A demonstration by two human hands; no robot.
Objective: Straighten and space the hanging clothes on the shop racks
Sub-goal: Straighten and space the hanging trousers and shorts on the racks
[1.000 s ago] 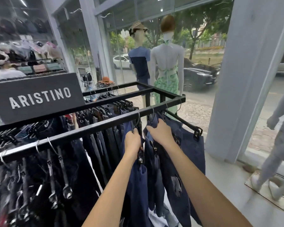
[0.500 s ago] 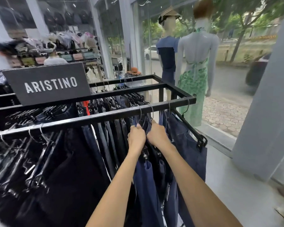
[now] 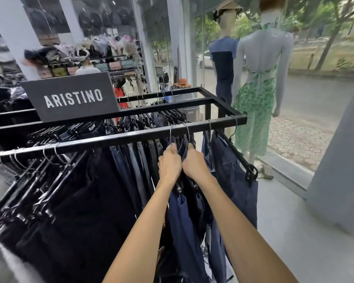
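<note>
Glass (image 3: pixel 315 99) fronts the shop behind the rack (image 3: pixel 131 139), and smooth pale grey floor (image 3: pixel 284 221) runs past the rack's right end. Two glossy white mannequins (image 3: pixel 262 78) stand against the glass beyond that end, one in a green print dress. The rack is a frame of square black metal bars. A matt black sign (image 3: pixel 72 97) with raised white letters sits on top of it.

Thin wire hangers (image 3: pixel 187 132) with black clip bars hook over the front bar. Plain navy trousers (image 3: pixel 184 217) hang from them near the bar's right end, packed close, with one more pair apart at the very end. Darker, near-black jeans (image 3: pixel 80 201) crowd the bar's left part.

Left hand (image 3: pixel 170 164) and right hand (image 3: pixel 194 164) are just under the front bar, side by side and touching. The fingers of each are curled tight round a hanger neck among the trousers.
</note>
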